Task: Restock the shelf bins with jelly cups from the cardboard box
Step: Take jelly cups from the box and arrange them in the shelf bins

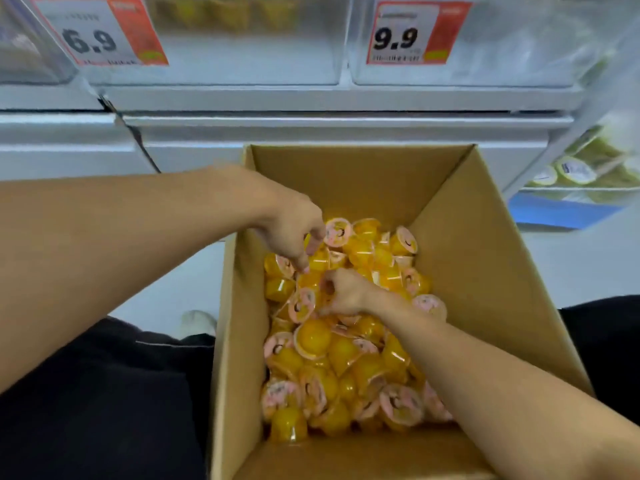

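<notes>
**Both hands down in the jelly cups — spill risk on the lift**

Left hand [294, 233] curled into the pile at the far left of the cardboard box [485, 271], fingertips pinching at orange jelly cups [346, 355] near a pink-lidded one. Right hand [343, 292] just beside it, fingers curled among the cups at mid-pile; whether closed on a cup or only digging — cannot tell, fingertips hidden.

Likely trouble: too many cups grabbed at once, then dropped between box and shelf, since cups lie loose, tilted every way, some lid-up, some on their sides. Thin film lids possibly punctured by a hard pinch. Box wall pressed by the left forearm, so a nudge or tip also possible.

Box roughly a third full, cups heaped along the bottom. Above, clear shelf bins [460, 67] with price tags 6.9 [93, 39] and 9.9 [398, 38]; yellow stock dimly visible in the middle bin [249, 64], level unclear.
</notes>
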